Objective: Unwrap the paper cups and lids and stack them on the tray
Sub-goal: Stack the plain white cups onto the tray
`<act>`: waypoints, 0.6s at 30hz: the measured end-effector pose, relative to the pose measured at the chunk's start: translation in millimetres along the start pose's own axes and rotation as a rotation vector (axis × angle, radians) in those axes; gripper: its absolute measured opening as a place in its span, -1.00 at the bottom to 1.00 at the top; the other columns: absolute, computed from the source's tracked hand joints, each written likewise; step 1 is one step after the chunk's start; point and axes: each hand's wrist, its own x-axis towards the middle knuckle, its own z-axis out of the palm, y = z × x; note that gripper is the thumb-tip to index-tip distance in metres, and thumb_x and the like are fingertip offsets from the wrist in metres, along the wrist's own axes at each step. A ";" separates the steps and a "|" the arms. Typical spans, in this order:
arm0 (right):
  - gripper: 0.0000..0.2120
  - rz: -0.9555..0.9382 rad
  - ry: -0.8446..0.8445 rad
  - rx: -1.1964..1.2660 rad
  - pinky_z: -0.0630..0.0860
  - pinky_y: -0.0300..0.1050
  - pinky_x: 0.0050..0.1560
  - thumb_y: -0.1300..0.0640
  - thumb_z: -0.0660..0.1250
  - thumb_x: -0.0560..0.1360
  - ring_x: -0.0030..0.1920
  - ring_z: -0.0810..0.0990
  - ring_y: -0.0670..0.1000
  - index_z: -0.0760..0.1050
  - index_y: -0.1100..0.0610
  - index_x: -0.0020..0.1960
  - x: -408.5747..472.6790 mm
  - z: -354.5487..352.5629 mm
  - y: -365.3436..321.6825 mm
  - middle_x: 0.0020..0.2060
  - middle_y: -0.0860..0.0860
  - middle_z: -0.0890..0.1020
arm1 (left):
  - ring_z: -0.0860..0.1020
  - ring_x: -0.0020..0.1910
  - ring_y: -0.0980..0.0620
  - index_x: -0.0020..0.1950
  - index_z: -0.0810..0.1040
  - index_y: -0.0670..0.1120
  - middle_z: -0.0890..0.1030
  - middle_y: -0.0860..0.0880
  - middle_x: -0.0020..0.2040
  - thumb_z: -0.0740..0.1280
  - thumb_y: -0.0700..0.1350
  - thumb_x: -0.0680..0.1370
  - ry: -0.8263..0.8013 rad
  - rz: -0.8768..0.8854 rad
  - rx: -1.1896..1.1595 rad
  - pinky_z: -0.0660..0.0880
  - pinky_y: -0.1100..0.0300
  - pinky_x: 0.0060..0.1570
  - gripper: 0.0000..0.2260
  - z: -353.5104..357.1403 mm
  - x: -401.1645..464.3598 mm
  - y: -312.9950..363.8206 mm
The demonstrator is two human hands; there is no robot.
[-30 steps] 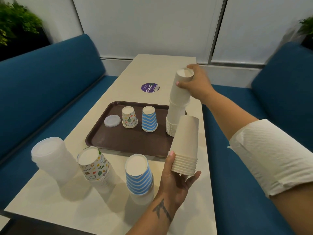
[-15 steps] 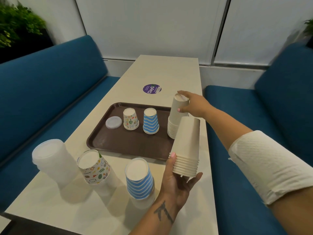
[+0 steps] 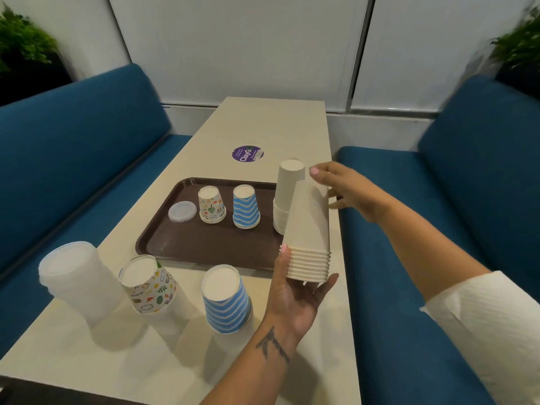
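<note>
My left hand (image 3: 295,296) grips a stack of plain white cups (image 3: 309,238), upside down, above the brown tray's (image 3: 204,247) near right corner. A second stack of white cups (image 3: 286,188) stands on the tray's right side. My right hand (image 3: 342,185) hovers just right of it, fingers apart, holding nothing. On the tray also stand a patterned cup (image 3: 211,208), a blue striped cup (image 3: 246,206) and a clear lid (image 3: 182,211). In front of the tray stand wrapped stacks: lids (image 3: 76,279), patterned cups (image 3: 149,285), blue striped cups (image 3: 226,299).
The beige table (image 3: 271,124) runs away from me between two blue benches (image 3: 58,159). A purple round sticker (image 3: 247,153) lies beyond the tray. The table's right edge passes close to the tray's right side.
My right hand lowered a white cup onto the stack on the tray, then let go and drew back to the right. My left hand kept its stack still.
</note>
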 end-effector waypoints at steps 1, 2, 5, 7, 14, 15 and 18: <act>-0.38 0.028 -0.057 0.009 0.51 0.09 0.21 -0.27 0.27 0.39 0.16 0.54 0.07 0.32 -0.01 0.36 -4.4 1.7 1.3 0.24 0.00 0.48 | 0.62 -0.10 -0.12 0.22 0.57 -0.16 0.65 -0.21 -0.05 0.46 0.14 0.29 -0.008 0.003 0.001 0.64 -0.05 -0.21 -0.40 0.4 -0.1 -0.2; -0.35 0.046 -0.095 0.031 0.53 0.10 0.20 -0.27 0.31 0.34 0.15 0.56 0.07 0.32 -0.03 0.35 -7.7 3.0 2.4 0.22 0.00 0.50 | 0.61 -0.06 -0.14 0.19 0.58 -0.16 0.64 -0.22 -0.04 0.44 0.15 0.30 -0.016 0.004 0.003 0.64 -0.06 -0.20 -0.43 1.6 -1.2 -0.5; -0.35 0.051 -0.123 0.120 0.59 0.08 0.11 -0.19 0.38 0.30 0.12 0.60 0.06 0.33 -0.02 0.32 -13.1 3.9 4.0 0.16 0.03 0.55 | 0.60 -0.03 -0.18 0.06 0.65 -0.17 0.64 -0.24 -0.01 0.46 0.15 0.26 -0.034 0.005 0.000 0.64 -0.08 -0.21 -0.49 1.6 -4.9 -2.9; -0.36 0.042 -0.114 0.119 0.60 0.07 0.10 -0.15 0.39 0.32 0.11 0.61 0.07 0.35 0.03 0.33 -14.0 2.9 4.5 0.15 0.05 0.57 | 0.62 -0.05 -0.19 0.00 0.70 -0.17 0.65 -0.25 0.01 0.60 0.15 0.10 -0.069 0.008 0.001 0.64 -0.09 -0.21 -0.41 0.4 -7.0 -4.1; -0.32 0.022 -0.031 0.197 0.60 0.07 0.08 -0.18 0.42 0.27 0.08 0.63 0.09 0.38 0.08 0.31 -14.1 -8.9 -5.1 0.15 0.08 0.59 | 0.58 -0.01 -0.16 0.07 0.69 -0.14 0.63 -0.21 0.06 0.70 0.11 -0.06 -0.113 -0.043 0.041 0.63 -0.09 -0.16 -0.24 -9.6 -11.4 -5.1; -0.32 0.022 -0.033 0.192 0.61 0.07 0.07 -0.18 0.41 0.26 0.08 0.63 0.09 0.38 0.07 0.30 -13.7 -10.2 -6.4 0.15 0.07 0.59 | 0.59 -0.02 -0.16 0.06 0.70 -0.15 0.64 -0.21 0.05 0.70 0.11 -0.07 -0.113 -0.046 0.039 0.63 -0.09 -0.16 -0.24 -11.3 -12.1 -5.1; -0.32 0.026 -0.037 0.185 0.61 0.07 0.06 -0.18 0.41 0.25 0.09 0.63 0.09 0.38 0.06 0.29 -11.4 -11.2 -9.1 0.14 0.06 0.58 | 0.59 -0.02 -0.17 0.03 0.71 -0.16 0.64 -0.21 0.04 0.70 0.10 -0.08 -0.109 -0.053 0.033 0.63 -0.09 -0.18 -0.25 -13.8 -14.3 -3.3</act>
